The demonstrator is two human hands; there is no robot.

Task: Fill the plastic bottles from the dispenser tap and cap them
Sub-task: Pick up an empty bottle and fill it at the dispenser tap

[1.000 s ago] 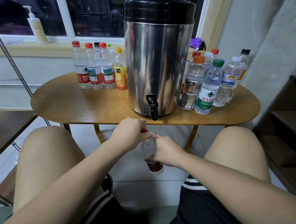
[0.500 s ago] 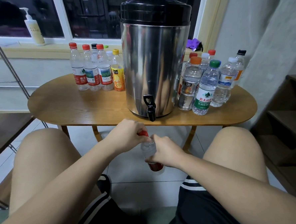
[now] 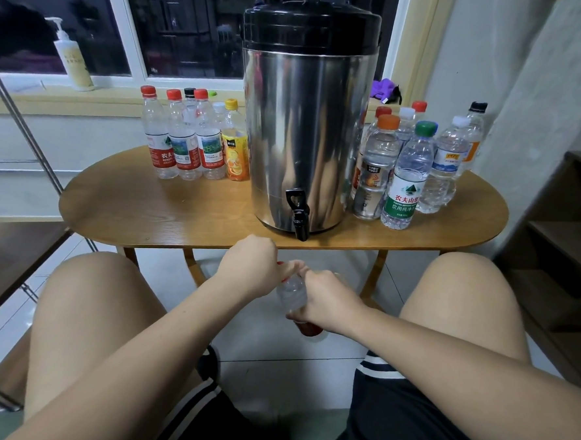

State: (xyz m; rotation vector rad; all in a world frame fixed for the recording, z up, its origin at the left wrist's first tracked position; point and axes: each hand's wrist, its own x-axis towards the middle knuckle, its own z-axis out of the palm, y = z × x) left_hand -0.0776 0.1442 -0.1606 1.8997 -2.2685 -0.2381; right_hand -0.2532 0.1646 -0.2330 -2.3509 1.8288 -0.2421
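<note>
Clear plastic bottle with a red label (image 3: 291, 294) is gripped round its body by the right hand (image 3: 328, 305); the left hand (image 3: 250, 266) curls over its red cap (image 3: 280, 263) just above. Likely cap-twisting; once off, the mouth must meet the black dispenser tap (image 3: 297, 217) beyond both hands

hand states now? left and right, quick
Left hand: closed, pinching the red cap.
Right hand: closed, holding the clear plastic bottle.
</note>
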